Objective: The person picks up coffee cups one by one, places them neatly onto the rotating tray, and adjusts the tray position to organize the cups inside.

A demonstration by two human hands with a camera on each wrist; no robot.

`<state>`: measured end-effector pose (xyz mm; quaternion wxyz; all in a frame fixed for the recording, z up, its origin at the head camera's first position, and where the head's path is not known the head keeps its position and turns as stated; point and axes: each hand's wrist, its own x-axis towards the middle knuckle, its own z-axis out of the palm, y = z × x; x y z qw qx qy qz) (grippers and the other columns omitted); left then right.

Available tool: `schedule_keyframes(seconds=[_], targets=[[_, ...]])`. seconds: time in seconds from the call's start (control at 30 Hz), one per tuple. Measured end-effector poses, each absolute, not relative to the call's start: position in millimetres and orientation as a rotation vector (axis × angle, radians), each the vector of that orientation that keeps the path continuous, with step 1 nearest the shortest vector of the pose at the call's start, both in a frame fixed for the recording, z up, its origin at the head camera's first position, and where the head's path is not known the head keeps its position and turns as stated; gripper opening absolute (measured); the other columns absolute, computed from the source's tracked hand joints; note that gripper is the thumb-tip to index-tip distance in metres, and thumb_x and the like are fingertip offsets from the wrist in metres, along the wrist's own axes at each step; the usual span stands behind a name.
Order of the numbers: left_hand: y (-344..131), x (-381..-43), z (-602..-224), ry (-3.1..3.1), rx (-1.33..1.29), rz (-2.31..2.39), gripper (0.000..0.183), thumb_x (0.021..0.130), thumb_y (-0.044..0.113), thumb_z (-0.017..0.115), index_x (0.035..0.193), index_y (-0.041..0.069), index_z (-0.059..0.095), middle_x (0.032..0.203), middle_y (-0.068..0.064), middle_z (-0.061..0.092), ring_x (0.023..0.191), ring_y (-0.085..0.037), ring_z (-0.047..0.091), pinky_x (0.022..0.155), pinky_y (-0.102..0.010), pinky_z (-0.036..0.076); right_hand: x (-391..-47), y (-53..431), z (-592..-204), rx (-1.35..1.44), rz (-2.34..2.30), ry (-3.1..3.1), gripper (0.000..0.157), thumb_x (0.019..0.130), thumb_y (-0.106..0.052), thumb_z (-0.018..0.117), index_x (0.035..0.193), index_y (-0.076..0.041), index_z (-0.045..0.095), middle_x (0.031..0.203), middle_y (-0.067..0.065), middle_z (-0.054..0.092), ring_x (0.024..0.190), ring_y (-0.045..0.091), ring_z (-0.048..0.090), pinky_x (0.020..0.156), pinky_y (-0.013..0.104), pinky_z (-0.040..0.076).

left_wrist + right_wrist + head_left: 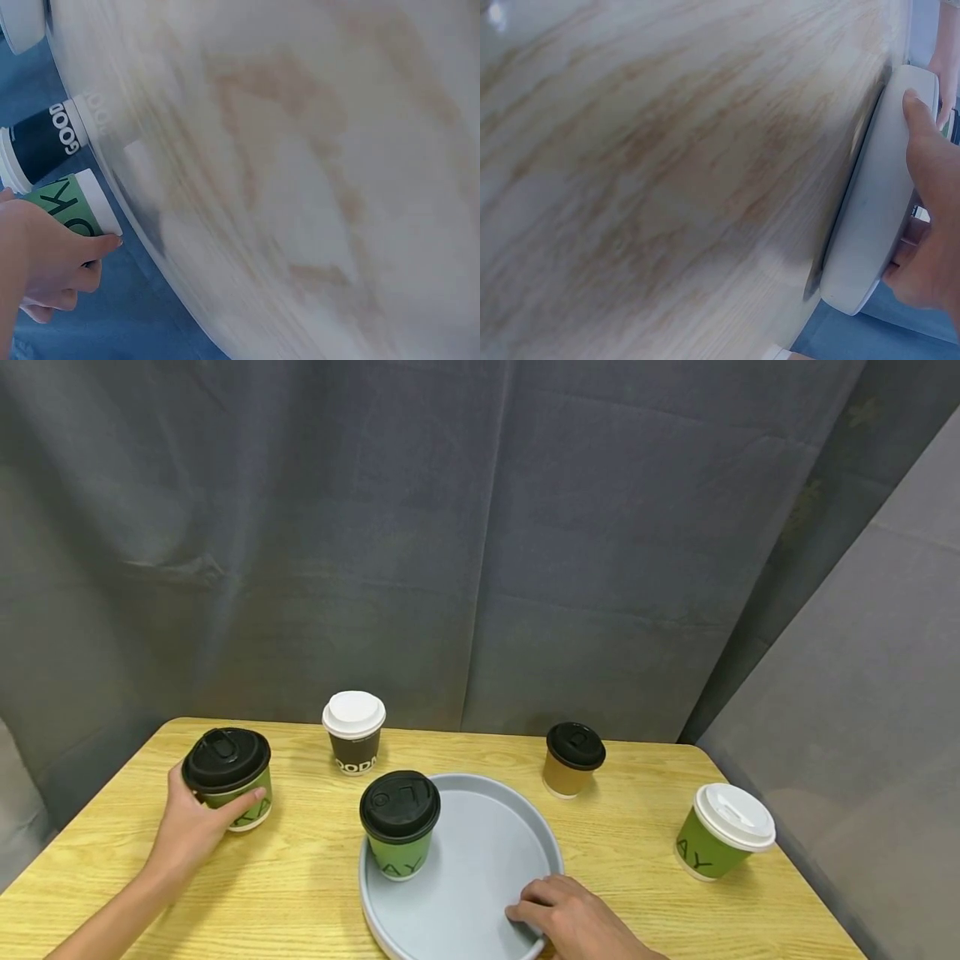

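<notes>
My left hand (187, 831) grips a green paper cup with a black lid (228, 768) at the table's left side. In the left wrist view the thumb and fingers wrap round this green cup (67, 206); its lid is hidden there. My right hand (573, 918) holds the front right rim of a round grey tray (495, 852), and in the right wrist view the thumb lies against the tray's side wall (877, 195). Another green cup with a black lid (400, 822) stands upright on the tray's left part.
Behind the tray, a dark cup with a white lid (354, 735) stands at the back left, and a brown cup with a black lid (573, 760) at the back right. A green cup with a white lid (723, 831) is near the table's right edge. Grey curtain (450, 527) hangs behind.
</notes>
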<state>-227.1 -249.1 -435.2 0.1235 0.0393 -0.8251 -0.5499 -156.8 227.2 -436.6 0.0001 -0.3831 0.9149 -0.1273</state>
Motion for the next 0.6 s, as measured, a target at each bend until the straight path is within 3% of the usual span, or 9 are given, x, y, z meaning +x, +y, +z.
schedule_keyframes(seconds=[0.3, 0.6], targets=[[-246.6, -212.5, -430.3, -2.46, 0.098, -1.625, 0.111, 0.089, 0.034, 0.078, 0.153, 0.001, -0.007, 0.15, -0.035, 0.015, 0.136, -0.054, 0.022, 0.105, -0.07, 0.023, -156.7, 226.5, -436.8, -1.174, -0.401, 2.866, 0.047, 0.085, -0.059, 0.071, 0.114, -0.022, 0.073, 0.106, -0.012, 0.06, 0.094, 0.006, 0.054, 0.081, 0.029, 0.054], [-238.8, -202.2, -428.6, -2.45, 0.028, -1.605, 0.105, 0.087, 0.027, 0.08, 0.152, -0.002, 0.002, 0.148, -0.031, 0.021, 0.131, -0.045, 0.03, 0.104, -0.065, 0.026, -156.2, 225.9, -435.7, -1.175, -0.392, 2.869, 0.047, 0.084, -0.058, 0.072, 0.114, -0.022, 0.073, 0.106, -0.012, 0.06, 0.094, 0.006, 0.054, 0.082, 0.028, 0.054]])
